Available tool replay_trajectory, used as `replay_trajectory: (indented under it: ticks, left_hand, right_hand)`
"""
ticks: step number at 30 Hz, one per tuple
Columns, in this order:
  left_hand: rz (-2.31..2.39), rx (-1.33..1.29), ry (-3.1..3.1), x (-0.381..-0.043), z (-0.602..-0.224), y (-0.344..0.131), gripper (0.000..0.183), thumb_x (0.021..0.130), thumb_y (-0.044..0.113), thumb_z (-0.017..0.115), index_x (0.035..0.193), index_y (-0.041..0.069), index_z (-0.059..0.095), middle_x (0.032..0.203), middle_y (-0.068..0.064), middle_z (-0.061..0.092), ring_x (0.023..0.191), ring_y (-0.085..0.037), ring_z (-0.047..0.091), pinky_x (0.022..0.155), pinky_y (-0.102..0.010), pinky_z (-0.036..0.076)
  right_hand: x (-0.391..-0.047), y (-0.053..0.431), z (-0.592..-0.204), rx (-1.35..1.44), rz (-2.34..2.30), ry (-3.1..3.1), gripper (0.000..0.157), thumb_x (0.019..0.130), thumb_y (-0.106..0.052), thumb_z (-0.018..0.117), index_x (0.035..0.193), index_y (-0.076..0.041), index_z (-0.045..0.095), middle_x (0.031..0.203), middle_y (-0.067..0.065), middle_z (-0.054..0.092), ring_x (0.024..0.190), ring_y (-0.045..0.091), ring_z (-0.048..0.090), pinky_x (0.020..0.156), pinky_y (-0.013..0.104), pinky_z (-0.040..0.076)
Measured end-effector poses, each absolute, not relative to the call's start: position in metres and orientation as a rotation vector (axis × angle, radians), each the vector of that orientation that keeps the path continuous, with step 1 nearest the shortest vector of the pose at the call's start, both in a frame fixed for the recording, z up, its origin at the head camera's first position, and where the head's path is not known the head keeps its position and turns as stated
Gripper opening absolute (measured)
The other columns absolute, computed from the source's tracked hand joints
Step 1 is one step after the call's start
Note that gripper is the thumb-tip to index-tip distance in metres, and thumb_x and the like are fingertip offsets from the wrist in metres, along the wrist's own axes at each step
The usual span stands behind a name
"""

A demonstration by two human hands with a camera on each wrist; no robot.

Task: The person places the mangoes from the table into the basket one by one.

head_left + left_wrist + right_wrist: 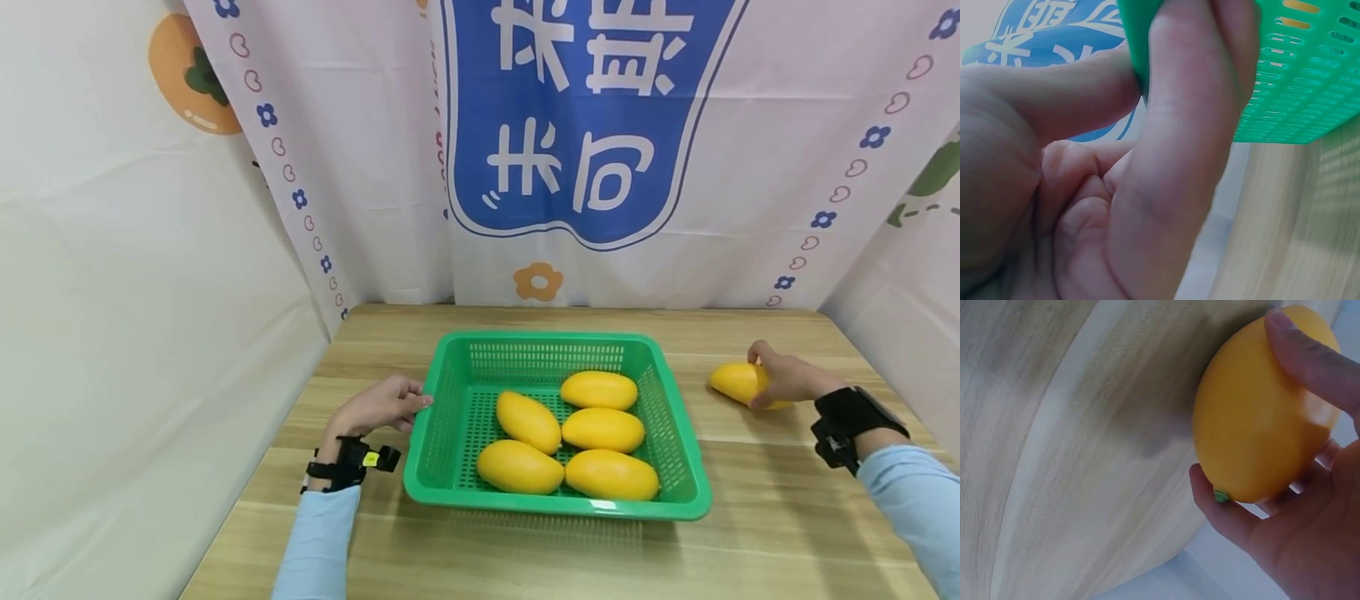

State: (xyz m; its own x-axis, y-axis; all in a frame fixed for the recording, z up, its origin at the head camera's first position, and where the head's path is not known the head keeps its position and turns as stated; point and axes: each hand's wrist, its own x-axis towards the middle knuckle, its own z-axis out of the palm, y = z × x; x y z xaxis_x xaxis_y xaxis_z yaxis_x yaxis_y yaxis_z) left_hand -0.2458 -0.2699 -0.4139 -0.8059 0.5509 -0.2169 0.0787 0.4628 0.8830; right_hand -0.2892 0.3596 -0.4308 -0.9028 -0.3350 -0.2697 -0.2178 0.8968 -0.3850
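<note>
A green plastic basket (678, 467) with slotted walls stands mid-table, holding several yellow mangoes (528, 421). My left hand (382, 406) pinches the basket's left rim between thumb and fingers; the left wrist view shows the green rim (1138, 37) between them. To the right of the basket, my right hand (787, 377) grips another yellow mango (731, 381) on or just over the table. In the right wrist view, the thumb and fingers curl round this mango (1247, 419), its small green stem end near one fingertip. Part of it is hidden by the hand.
The wooden table (525, 558) carries the basket. A printed curtain (390, 167) with a blue panel hangs right behind the table's back edge. White cloth walls (150, 333) close in the left and right sides.
</note>
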Motion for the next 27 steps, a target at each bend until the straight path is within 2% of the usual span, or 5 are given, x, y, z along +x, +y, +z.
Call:
replay_trajectory:
  ticks: [4,10,18,21,27]
  left_hand:
    - [1.314,0.526,2.232,-0.246,-0.414,-0.27,0.029,0.101,0.018,0.049,0.115,-0.005,0.062,0.085,-0.007,0.069,0.073,-0.018,0.067,0.072,-0.045,0.059]
    - [1.307,0.529,2.244,-0.246,-0.413,-0.27,0.03,0.101,0.018,0.049,0.114,-0.005,0.062,0.084,-0.008,0.069,0.074,-0.019,0.068,0.07,-0.04,0.06]
    - [1.315,0.529,2.253,-0.243,-0.413,-0.27,0.028,0.101,0.017,0.049,0.111,-0.005,0.063,0.078,-0.005,0.067,0.07,-0.018,0.066,0.075,-0.054,0.057]
    - [1.316,0.529,2.26,-0.243,-0.413,-0.271,0.027,0.101,0.017,0.049,0.108,-0.005,0.063,0.072,-0.003,0.063,0.066,-0.018,0.063,0.072,-0.052,0.058]
    - [1.313,0.539,2.267,-0.242,-0.412,-0.271,0.026,0.101,0.017,0.049,0.102,-0.005,0.064,0.066,-0.002,0.054,0.058,-0.015,0.055,0.065,-0.042,0.059]
  right_hand:
    - [-0.289,0.361,-0.434,-0.437,-0.456,2.744,0.078,0.076,-0.029,0.078,0.128,0.01,0.036,0.112,0.037,0.054,0.09,0.038,0.052,0.079,0.059,0.043]
    - [-0.287,0.36,-0.437,-0.471,-0.462,2.761,0.075,0.081,-0.034,0.074,0.13,0.01,0.039,0.114,0.034,0.055,0.094,0.039,0.052,0.081,0.06,0.042]
    - [-0.279,0.357,-0.435,-0.462,-0.518,2.696,0.068,0.092,-0.028,0.063,0.133,0.013,0.03,0.124,0.045,0.044,0.106,0.051,0.048,0.089,0.071,0.037]
    - [-0.278,0.357,-0.435,-0.467,-0.526,2.684,0.065,0.091,-0.024,0.063,0.134,0.013,0.03,0.125,0.046,0.043,0.106,0.051,0.048,0.089,0.072,0.036]
    - [-0.275,0.355,-0.434,-0.44,-0.533,2.737,0.067,0.083,-0.022,0.071,0.131,0.01,0.038,0.122,0.042,0.049,0.096,0.042,0.052,0.083,0.066,0.042]
